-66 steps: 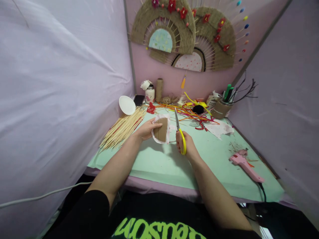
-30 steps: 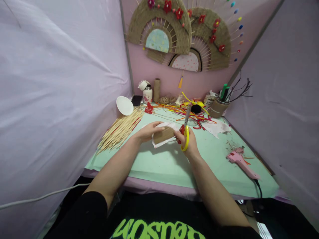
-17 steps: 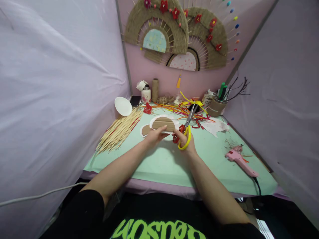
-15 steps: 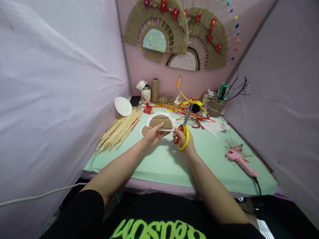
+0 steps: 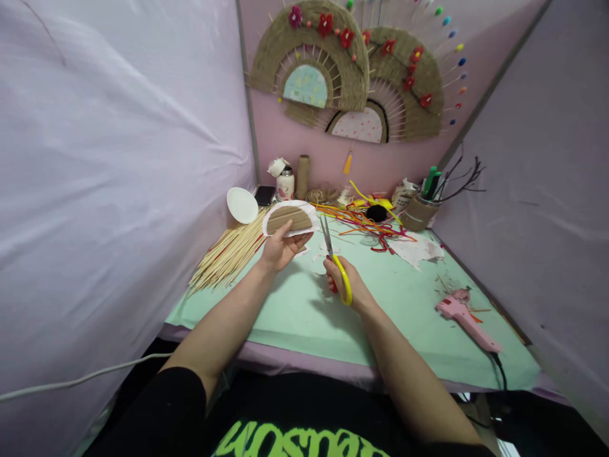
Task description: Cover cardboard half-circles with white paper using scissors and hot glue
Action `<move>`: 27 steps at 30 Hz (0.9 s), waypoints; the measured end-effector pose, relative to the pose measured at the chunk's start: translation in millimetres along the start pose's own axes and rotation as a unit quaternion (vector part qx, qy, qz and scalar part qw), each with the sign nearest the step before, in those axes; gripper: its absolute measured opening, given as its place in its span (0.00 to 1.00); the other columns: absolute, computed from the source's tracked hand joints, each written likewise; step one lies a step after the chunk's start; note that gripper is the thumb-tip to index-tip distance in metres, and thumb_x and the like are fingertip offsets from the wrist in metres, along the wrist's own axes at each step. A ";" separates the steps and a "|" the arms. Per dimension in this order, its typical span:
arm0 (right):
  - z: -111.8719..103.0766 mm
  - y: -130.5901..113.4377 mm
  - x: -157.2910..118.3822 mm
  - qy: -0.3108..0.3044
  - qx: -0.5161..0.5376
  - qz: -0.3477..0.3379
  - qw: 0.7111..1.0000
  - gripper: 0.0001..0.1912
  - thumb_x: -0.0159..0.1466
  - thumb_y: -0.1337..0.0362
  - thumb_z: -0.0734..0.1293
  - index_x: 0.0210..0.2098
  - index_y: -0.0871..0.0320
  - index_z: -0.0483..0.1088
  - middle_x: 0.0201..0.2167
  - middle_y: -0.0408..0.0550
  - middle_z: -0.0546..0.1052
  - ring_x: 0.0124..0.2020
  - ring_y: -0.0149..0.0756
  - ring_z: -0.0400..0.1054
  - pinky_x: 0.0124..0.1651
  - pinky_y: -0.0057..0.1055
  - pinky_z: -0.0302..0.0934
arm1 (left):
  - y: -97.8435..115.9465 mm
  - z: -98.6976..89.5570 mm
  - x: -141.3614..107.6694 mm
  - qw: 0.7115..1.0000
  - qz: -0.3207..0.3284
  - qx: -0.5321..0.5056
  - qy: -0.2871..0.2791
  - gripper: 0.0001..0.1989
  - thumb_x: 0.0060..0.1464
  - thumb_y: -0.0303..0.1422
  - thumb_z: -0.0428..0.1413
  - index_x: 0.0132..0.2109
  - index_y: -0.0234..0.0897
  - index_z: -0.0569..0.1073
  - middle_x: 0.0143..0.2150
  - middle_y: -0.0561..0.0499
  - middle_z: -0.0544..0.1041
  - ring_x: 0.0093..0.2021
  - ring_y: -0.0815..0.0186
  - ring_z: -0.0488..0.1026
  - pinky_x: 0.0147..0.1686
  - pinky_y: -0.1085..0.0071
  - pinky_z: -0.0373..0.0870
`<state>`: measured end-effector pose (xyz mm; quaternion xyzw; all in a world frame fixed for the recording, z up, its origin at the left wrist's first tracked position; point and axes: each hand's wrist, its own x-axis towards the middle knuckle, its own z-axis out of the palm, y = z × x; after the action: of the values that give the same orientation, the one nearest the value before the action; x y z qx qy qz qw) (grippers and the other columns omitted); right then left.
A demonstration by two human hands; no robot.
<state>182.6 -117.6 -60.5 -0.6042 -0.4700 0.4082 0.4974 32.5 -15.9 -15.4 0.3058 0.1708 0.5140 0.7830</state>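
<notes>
A half-round piece of brown cardboard with a white border is in my left hand, thumb on its face and fingers beneath. My right hand is closed round the yellow and red handles of a pair of scissors. The blades point up and away, slightly parted, just right of the cardboard piece and not touching it. Small white scraps lie on the table between my hands, partly hidden by the left one.
Thin wooden sticks and a white bowl are on the left. Coloured pipe cleaners lie at the back. On the right are a pink glue gun, a white cloth piece and a brown pot with pens and twigs.
My left hand has lifted the cardboard piece up and to the left. The scissors have come away from it, lower and nearer me, with blades turned more to the left. The view has shifted slightly.
</notes>
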 end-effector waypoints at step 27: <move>-2.0 -2.6 -3.5 0.008 -0.060 -0.014 0.998 0.24 0.56 0.40 0.62 0.28 0.56 0.60 0.20 0.38 0.64 0.18 0.26 0.57 0.19 0.24 0.53 | -3.1 6.5 -4.7 0.999 -0.030 0.010 0.016 0.12 0.56 0.30 0.55 0.49 0.33 0.72 0.42 0.44 0.80 0.47 0.59 0.76 0.54 0.55 0.68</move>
<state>183.3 -121.3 -57.4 -0.6294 -0.4980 0.3674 0.4699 36.6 -23.1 -12.8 0.3000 0.1980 0.4934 0.7921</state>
